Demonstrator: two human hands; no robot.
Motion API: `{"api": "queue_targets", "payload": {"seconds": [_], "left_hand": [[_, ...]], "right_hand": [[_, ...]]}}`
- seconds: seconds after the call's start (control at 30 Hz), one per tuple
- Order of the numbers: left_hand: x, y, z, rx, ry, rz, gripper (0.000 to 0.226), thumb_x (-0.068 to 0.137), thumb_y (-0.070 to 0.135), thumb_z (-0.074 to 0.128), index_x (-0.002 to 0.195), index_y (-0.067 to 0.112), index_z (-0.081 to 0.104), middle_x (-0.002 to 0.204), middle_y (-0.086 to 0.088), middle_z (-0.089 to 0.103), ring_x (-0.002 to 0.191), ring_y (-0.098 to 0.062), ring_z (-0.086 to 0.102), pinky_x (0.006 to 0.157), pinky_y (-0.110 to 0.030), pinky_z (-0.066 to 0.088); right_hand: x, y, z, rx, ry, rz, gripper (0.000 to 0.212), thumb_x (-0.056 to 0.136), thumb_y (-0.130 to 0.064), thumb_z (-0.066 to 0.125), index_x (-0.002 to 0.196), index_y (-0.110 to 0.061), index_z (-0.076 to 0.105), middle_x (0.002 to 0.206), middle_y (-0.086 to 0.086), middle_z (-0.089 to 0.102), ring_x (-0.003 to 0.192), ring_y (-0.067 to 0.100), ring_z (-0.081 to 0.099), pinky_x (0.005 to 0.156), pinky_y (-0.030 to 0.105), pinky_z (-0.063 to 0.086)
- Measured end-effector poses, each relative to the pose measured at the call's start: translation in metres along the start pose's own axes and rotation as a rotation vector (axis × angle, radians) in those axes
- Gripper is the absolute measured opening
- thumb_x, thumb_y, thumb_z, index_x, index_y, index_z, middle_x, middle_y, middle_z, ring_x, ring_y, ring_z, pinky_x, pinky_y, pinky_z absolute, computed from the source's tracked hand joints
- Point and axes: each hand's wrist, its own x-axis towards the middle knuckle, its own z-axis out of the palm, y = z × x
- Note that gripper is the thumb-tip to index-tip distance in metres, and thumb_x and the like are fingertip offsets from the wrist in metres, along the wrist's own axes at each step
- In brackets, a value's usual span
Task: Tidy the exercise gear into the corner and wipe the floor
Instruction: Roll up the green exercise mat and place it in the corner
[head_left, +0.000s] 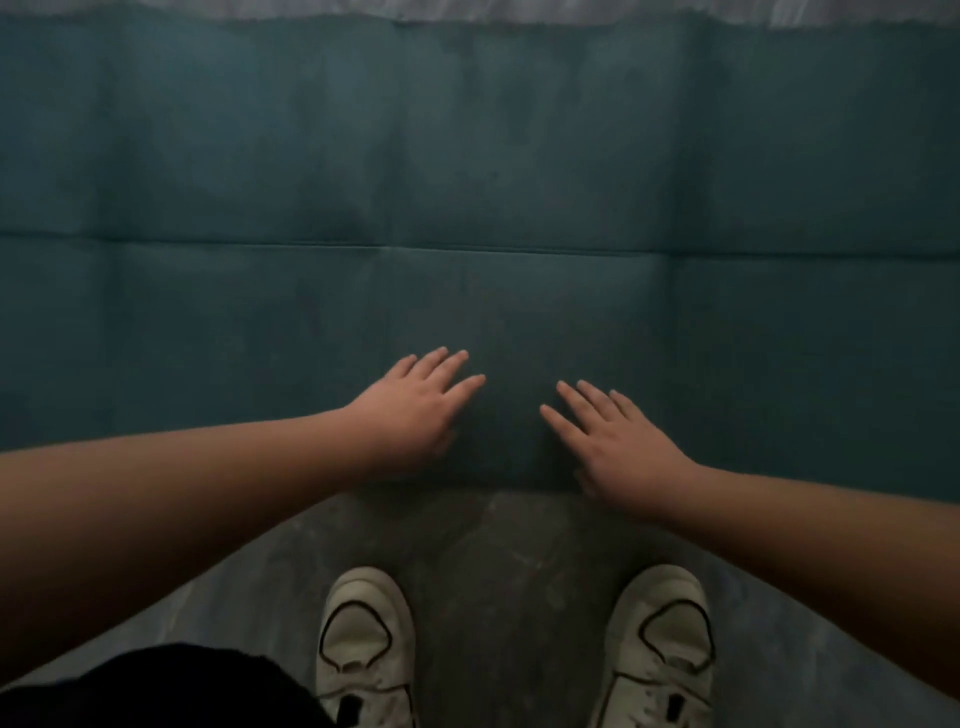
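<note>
A dark teal exercise mat (467, 156) lies flat on the floor and fills the upper two thirds of the head view, with fold creases running across it. My left hand (415, 405) lies over the mat's near edge, fingers straight and spread. My right hand (613, 441) lies the same way a little to the right, fingers straight, its heel at the mat's near edge. Neither hand holds anything.
Grey mottled floor (498, 561) shows below the mat. My two white sneakers, the left shoe (366, 649) and the right shoe (662, 644), stand on it close to the mat's edge. A pale strip of floor (519, 10) runs along the mat's far edge.
</note>
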Motion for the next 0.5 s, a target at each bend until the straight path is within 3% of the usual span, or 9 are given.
{"api": "queue_targets", "payload": {"seconds": [0.13, 0.3, 0.5], "left_hand": [[0.006, -0.003, 0.010, 0.057, -0.089, 0.068, 0.079, 0.096, 0.047, 0.048, 0.157, 0.029, 0.001, 0.166, -0.011, -0.004, 0.152, -0.032, 0.002, 0.120, -0.051, 0.016], [0.013, 0.012, 0.013, -0.004, -0.141, -0.002, 0.087, 0.093, 0.056, 0.050, 0.156, 0.035, -0.006, 0.166, -0.008, -0.011, 0.151, -0.036, -0.006, 0.116, -0.064, 0.016], [0.020, 0.008, 0.031, 0.054, -0.181, 0.025, 0.101, 0.088, 0.061, 0.055, 0.153, 0.037, -0.018, 0.161, -0.011, -0.028, 0.148, -0.041, -0.021, 0.115, -0.069, 0.007]], "right_hand": [[-0.005, 0.009, 0.007, -0.076, -0.067, -0.005, 0.087, 0.093, -0.049, 0.051, 0.157, -0.027, -0.004, 0.165, 0.010, -0.012, 0.152, 0.034, -0.006, 0.119, 0.058, 0.009], [-0.013, 0.018, 0.016, -0.060, -0.098, 0.081, 0.094, 0.090, -0.054, 0.056, 0.156, -0.030, -0.007, 0.164, 0.011, -0.018, 0.151, 0.034, -0.012, 0.117, 0.063, 0.012], [-0.010, 0.030, 0.026, -0.107, -0.065, 0.033, 0.089, 0.093, -0.036, 0.053, 0.155, -0.032, -0.011, 0.164, 0.011, -0.018, 0.151, 0.033, -0.011, 0.116, 0.060, 0.014]]}}
